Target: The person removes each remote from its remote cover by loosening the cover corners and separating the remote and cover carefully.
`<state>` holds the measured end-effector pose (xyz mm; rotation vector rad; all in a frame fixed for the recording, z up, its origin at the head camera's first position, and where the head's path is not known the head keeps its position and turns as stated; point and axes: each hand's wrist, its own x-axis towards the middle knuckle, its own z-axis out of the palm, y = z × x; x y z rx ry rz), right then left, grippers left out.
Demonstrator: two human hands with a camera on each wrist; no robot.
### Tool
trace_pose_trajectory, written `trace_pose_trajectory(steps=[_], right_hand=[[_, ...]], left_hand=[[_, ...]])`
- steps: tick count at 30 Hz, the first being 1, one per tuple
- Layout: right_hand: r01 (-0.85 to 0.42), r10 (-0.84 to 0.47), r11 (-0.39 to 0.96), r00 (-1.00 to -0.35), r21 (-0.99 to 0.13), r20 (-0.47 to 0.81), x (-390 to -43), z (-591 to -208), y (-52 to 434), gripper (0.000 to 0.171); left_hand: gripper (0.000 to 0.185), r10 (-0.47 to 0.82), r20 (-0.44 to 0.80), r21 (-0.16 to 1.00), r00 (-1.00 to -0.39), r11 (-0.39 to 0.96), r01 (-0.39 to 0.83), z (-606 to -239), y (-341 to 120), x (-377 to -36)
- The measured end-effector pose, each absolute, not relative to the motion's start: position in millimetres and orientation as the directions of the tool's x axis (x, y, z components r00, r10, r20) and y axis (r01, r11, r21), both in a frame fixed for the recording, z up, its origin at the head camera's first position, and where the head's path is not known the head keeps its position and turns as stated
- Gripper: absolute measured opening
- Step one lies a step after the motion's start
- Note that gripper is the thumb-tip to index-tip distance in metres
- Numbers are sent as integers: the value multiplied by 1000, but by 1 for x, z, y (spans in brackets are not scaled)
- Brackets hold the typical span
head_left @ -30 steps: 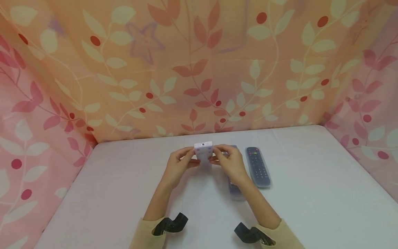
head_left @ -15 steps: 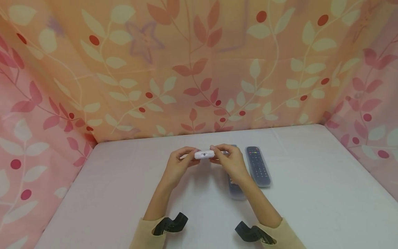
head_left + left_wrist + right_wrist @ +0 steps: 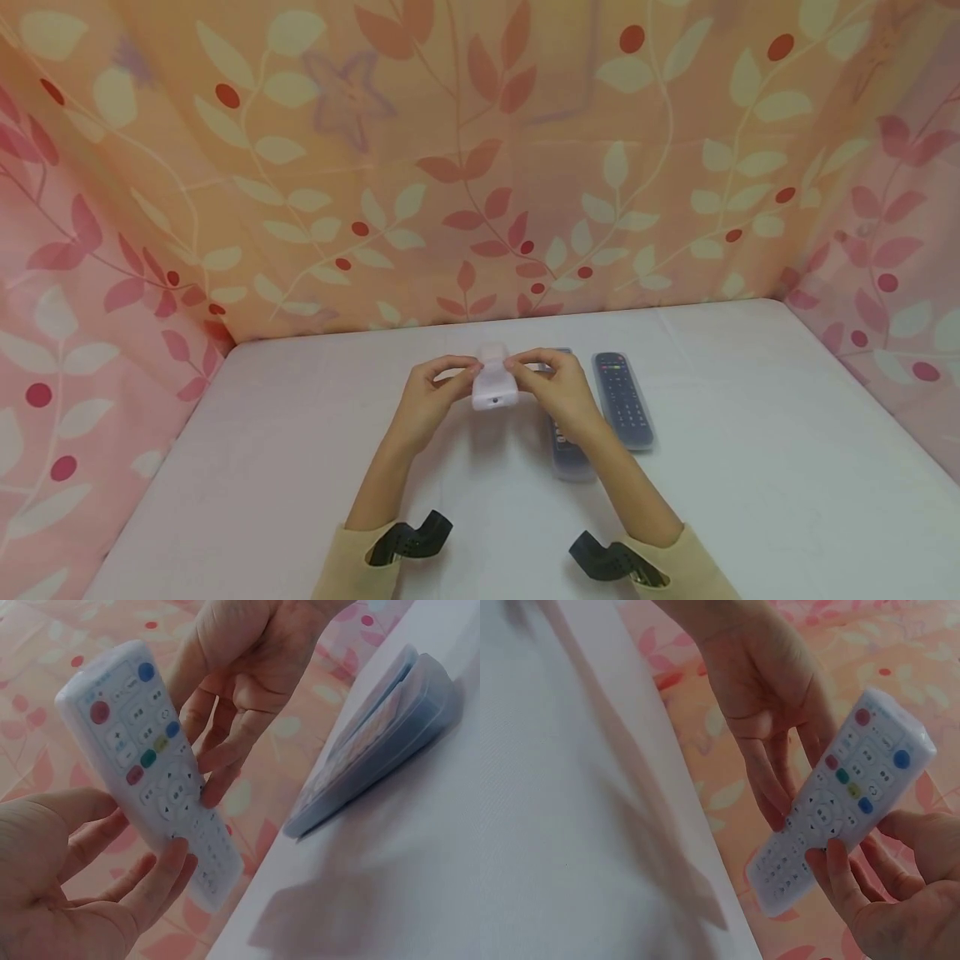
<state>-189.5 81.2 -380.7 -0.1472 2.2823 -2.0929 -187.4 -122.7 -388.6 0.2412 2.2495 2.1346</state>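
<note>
A white remote control (image 3: 495,387) is held above the table between both hands, its plain back and one end with a small dark spot showing in the head view. My left hand (image 3: 431,400) pinches one long edge. My right hand (image 3: 558,398) pinches the opposite edge. Colored and white buttons cover the front of the remote (image 3: 154,750) in the left wrist view, where fingertips of my left hand (image 3: 82,877) touch that face. From the right wrist, the same buttoned front (image 3: 832,799) shows between my two hands, tilted off the table.
Two dark remotes in clear sleeves lie on the white table (image 3: 300,467). One dark remote (image 3: 624,402) is fully visible at the right; the other (image 3: 573,462) is partly hidden beneath my right hand and forearm. Floral curtains (image 3: 480,167) stand at the back and sides.
The white remote has pivoted between my fingers. Its end with the dark spot has swung down and toward me, so the back now shows. Both hands stay nearly in place.
</note>
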Motion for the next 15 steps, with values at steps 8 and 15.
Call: trace_pose_trajectory(steps=[8, 15], right_hand=[[-17, -144, 81, -990, -997, 6, -189, -380, 83, 34], [-17, -178, 80, -984, -997, 3, -189, -382, 83, 40]], left_hand=[[27, 157, 73, 995, -985, 57, 83, -388, -126, -187], [33, 173, 65, 994, -983, 77, 80, -389, -129, -187]])
